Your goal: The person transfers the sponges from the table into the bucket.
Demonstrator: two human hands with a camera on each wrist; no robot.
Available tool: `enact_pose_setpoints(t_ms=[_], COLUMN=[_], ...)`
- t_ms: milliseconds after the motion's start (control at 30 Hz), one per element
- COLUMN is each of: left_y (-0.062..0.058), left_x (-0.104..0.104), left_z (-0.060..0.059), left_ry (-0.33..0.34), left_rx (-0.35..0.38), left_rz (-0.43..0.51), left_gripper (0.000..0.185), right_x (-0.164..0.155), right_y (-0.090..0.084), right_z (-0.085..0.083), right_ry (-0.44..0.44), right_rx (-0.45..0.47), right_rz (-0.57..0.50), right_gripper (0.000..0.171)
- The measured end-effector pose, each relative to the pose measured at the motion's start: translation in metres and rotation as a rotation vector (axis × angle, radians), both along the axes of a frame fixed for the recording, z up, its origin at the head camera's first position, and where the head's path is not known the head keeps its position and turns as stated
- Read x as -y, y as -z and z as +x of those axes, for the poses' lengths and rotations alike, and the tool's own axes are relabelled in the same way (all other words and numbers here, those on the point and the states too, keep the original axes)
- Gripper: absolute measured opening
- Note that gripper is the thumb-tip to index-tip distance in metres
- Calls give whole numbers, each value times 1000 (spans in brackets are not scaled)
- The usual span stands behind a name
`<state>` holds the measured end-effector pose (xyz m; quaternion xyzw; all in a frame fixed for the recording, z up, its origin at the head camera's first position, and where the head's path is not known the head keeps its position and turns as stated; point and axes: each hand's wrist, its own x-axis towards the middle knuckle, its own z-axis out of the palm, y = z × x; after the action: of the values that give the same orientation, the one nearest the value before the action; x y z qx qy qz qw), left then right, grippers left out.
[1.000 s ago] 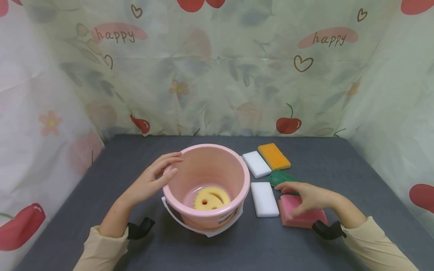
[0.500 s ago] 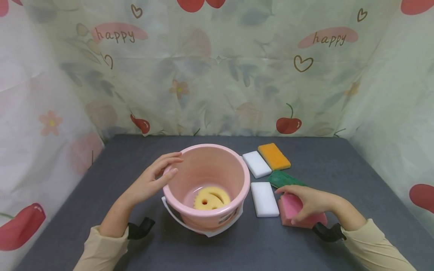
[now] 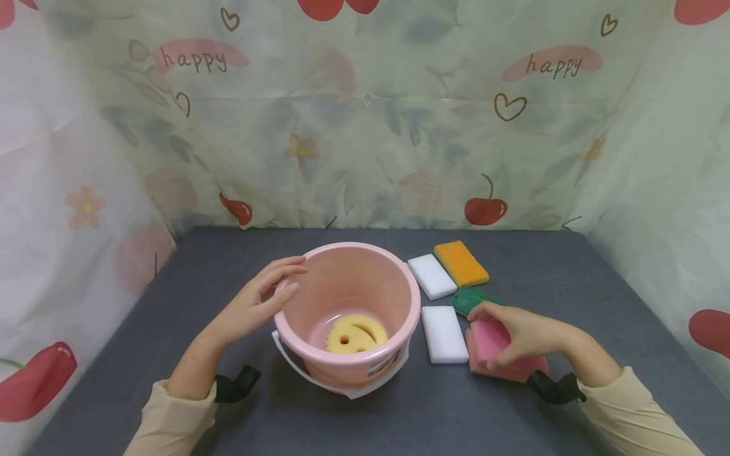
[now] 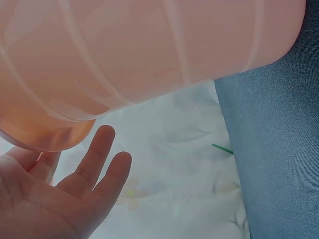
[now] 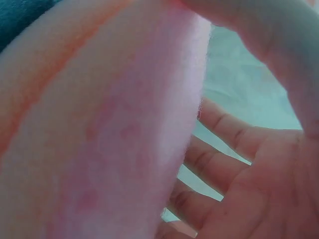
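My left hand (image 3: 259,301) rests at the left rim of a pink bucket (image 3: 410,297), fingers relaxed; in the left wrist view the fingers (image 4: 102,144) lie loosely beside its wall. A round yellow sponge (image 3: 356,332) with cut-out holes lies inside the bucket. To the right, my right hand (image 3: 530,332) pinches a pink sponge (image 3: 490,339) between thumb and fingers. Another pink sponge (image 3: 516,370) lies under it, partly hidden by the hand. Up close in the right wrist view, the held pink sponge (image 5: 134,124) stands between thumb and fingers.
Two white sponges (image 3: 445,335) lie right of the bucket. Behind them is an orange sponge (image 3: 461,263), with a green scouring pad (image 3: 470,299) beyond the right hand. The bucket's white handle (image 3: 350,394) hangs at its front. Patterned cloth (image 3: 365,158) surrounds the dark table (image 3: 365,430).
My right hand has closed on the upper pink sponge, whose left end now stands up from the one below. The left hand and bucket have not moved.
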<state>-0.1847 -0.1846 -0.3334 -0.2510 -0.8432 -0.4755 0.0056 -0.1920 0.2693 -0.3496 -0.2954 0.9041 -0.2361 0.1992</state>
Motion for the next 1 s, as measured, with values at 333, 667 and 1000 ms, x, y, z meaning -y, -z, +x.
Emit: enact_pose_setpoints(t_ms=[333, 667, 1000], left_y=[0, 0, 1], left_x=[0, 0, 0], left_z=[1, 0, 0], left_ry=[3, 3, 4], left_rx=[-3, -3, -6], left_rz=[2, -3, 1], left_gripper=[36, 36, 36], right_x=[2, 2, 2], right_y=[-10, -15, -25], right_z=[0, -1, 1], right_ry=[37, 55, 92], right_rx=[-3, -27, -37], right_rz=[-40, -65, -71], right_gripper=[65, 65, 66])
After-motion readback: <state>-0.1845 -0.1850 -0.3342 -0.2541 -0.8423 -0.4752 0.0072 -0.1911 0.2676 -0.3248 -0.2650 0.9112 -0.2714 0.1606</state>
